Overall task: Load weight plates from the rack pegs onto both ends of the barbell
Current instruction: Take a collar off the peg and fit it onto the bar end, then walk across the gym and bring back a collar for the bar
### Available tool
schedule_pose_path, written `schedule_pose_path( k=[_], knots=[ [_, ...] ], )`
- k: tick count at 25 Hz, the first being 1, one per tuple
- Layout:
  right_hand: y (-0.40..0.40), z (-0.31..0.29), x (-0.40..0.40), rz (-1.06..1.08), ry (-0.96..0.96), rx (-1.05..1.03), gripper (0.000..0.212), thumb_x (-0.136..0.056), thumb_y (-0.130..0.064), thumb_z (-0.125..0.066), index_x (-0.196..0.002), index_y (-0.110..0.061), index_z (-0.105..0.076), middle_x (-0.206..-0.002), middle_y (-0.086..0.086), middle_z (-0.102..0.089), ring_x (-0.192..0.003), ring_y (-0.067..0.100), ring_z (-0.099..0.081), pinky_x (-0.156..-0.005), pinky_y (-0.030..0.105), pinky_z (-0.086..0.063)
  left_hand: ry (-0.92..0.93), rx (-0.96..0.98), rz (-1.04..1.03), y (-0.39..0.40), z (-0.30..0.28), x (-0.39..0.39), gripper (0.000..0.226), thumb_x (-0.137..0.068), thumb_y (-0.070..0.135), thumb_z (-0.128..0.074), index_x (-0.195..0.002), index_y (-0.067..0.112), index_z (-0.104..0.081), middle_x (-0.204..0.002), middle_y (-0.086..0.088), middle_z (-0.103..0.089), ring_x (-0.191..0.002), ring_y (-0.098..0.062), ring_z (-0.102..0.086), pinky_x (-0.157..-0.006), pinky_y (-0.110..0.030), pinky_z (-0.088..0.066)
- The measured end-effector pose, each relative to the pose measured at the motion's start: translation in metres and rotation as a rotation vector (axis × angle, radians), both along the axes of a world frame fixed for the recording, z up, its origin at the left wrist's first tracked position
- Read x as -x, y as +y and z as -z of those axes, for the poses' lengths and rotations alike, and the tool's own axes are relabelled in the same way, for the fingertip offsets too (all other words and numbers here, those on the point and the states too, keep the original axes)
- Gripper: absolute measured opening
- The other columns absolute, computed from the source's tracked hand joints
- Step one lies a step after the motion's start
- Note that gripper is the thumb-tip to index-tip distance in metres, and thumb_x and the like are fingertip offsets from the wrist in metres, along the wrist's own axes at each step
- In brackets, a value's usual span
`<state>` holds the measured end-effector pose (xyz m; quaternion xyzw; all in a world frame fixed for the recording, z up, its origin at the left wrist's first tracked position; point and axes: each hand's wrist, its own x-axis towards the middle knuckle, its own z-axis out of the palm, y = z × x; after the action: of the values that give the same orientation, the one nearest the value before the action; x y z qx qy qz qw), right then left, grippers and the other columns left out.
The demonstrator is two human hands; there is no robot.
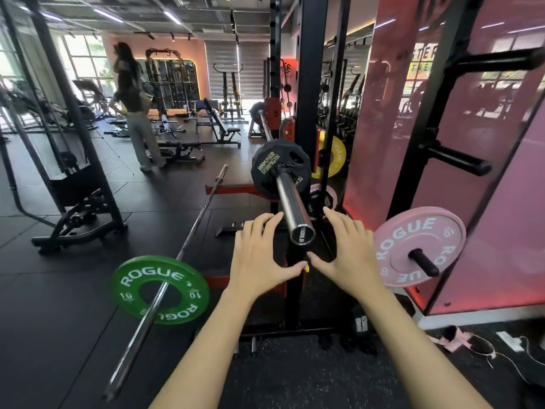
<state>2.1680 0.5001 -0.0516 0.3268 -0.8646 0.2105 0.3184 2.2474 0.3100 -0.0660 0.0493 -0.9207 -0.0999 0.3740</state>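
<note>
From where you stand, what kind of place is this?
Most likely a commercial gym. A barbell with a black plate sits on a rack, a pink plate hangs on a peg, and benches stand behind.

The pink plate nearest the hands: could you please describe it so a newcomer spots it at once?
Start at the black rack upright against the pink wall on the right. Its lowest peg carries the pink plate, beside the right hand. It alone reads ROGUE in white on pink.

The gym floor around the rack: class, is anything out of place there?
Yes. A second barbell lies on the floor left of the rack with a green plate on it, across the walkway. Shoes and a loose cable lie at lower right. Both could trip someone.
</note>
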Motion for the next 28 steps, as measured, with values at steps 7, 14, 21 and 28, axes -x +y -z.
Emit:
schedule_pose_path(
  k=[7, 14, 21, 28],
  knots=[
    [0.045, 0.018, -0.097, -0.059, -0.107, 0.042, 0.077, -0.078, -0.064, -0.053, -0.143, -0.024, -0.038, -0.132, -0.007, -0.051, -0.113, 0.018, -0.046, -0.088, 0.04, -0.042, -0.043, -0.041, -0.018, 0.057, 0.005, -0.103, 0.083, -0.079, 0.079, -0.047, -0.143, 0.026, -0.044, -0.137, 0.009, -0.046, -0.123, -0.015, -0.043, -0.096, -0.036, -0.039],
    [0.004, 0.006, -0.164, -0.188, -0.142, 0.036, 0.072, -0.081, -0.064, -0.053, -0.142, -0.028, -0.041, -0.134, -0.009, -0.05, -0.114, 0.016, -0.046, -0.089, 0.038, -0.039, 0.061, -0.046, -0.21, 0.016, -0.004, -0.196, 0.076, -0.081, 0.075, -0.05, -0.139, 0.025, -0.048, -0.133, 0.006, -0.048, -0.119, -0.018, -0.045, -0.095, -0.04, -0.041],
    [-0.14, -0.006, -0.262, -0.455, -0.123, 0.026, 0.066, -0.083, -0.06, -0.054, -0.14, -0.029, -0.043, -0.131, -0.01, -0.052, -0.112, 0.017, -0.047, -0.087, 0.038, -0.04, 0.086, -0.046, -0.554, -0.085, -0.007, -0.333, 0.078, -0.081, 0.076, -0.048, -0.141, 0.026, -0.046, -0.136, 0.007, -0.046, -0.118, -0.019, -0.043, -0.092, -0.039, -0.04],
    [-0.311, -0.014, -0.406, -0.724, -0.152, 0.025, 0.067, -0.084, -0.059, -0.054, -0.141, -0.027, -0.042, -0.134, -0.009, -0.051, -0.115, 0.02, -0.046, -0.09, 0.041, -0.04, 0.115, -0.104, -0.846, -0.193, -0.015, -0.49, 0.078, -0.083, 0.078, -0.041, -0.143, 0.029, -0.042, -0.138, 0.009, -0.043, -0.12, -0.017, -0.041, -0.098, -0.042, -0.039]
  ],
)
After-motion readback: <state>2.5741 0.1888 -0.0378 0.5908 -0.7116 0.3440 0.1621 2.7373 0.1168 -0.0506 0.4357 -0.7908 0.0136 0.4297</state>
